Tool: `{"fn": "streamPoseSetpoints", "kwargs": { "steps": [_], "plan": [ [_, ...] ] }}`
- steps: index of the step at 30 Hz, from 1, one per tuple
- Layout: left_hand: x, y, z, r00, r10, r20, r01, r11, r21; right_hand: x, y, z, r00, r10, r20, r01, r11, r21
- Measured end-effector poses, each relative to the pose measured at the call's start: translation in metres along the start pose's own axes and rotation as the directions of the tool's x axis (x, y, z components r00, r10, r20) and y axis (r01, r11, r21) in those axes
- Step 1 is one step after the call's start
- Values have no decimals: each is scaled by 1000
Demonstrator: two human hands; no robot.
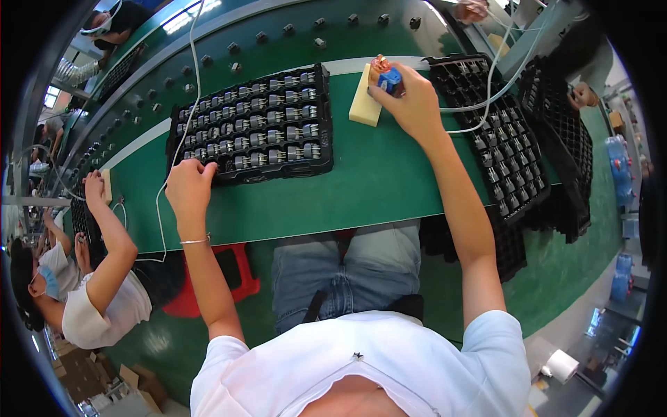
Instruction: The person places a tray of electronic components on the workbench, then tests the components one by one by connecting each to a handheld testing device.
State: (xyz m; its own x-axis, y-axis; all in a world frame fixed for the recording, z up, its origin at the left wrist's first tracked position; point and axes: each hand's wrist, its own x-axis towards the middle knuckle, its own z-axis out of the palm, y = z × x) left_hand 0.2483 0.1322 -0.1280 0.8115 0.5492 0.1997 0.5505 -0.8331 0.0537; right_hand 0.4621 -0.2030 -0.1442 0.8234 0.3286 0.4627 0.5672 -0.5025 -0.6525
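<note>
My right hand (411,101) is closed around a small blue piece (390,81) with an orange-copper top. It is beside a pale yellow block (365,104) on the green bench. What the blue piece is exactly, I cannot make out. My left hand (189,184) is at the front left corner of a black compartment tray (299,169). Its fingers are curled down and mostly hidden, with the thumb towards the tray. Rows of small metal parts (249,126) fill most of this tray.
A second black tray (514,205) with metal parts lies at the right, with more black trays (566,153) beyond. White cables (198,83) cross the bench (278,208). Small parts stand spaced along the green far strip (278,48). A co-worker (104,299) sits at the left.
</note>
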Motion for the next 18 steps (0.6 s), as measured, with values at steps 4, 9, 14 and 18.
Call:
{"fn": "streamPoseSetpoints", "kwargs": {
  "steps": [4,9,14,18],
  "plan": [
    [3,-2,-1,1000,22,20,-21,999,-25,0,-1,1,1000,-10,-10,10,1000,-6],
    [3,15,-16,1000,-32,-1,31,982,-189,0,0,0,1000,21,17,-20,999,-37],
    [15,46,-20,989,147,-27,-112,607,-786,0,1,0,1000,12,10,-11,999,-52],
    [32,92,-25,946,320,43,29,49,-998,1,-2,0,999,38,32,-37,998,-43]
  ]
}}
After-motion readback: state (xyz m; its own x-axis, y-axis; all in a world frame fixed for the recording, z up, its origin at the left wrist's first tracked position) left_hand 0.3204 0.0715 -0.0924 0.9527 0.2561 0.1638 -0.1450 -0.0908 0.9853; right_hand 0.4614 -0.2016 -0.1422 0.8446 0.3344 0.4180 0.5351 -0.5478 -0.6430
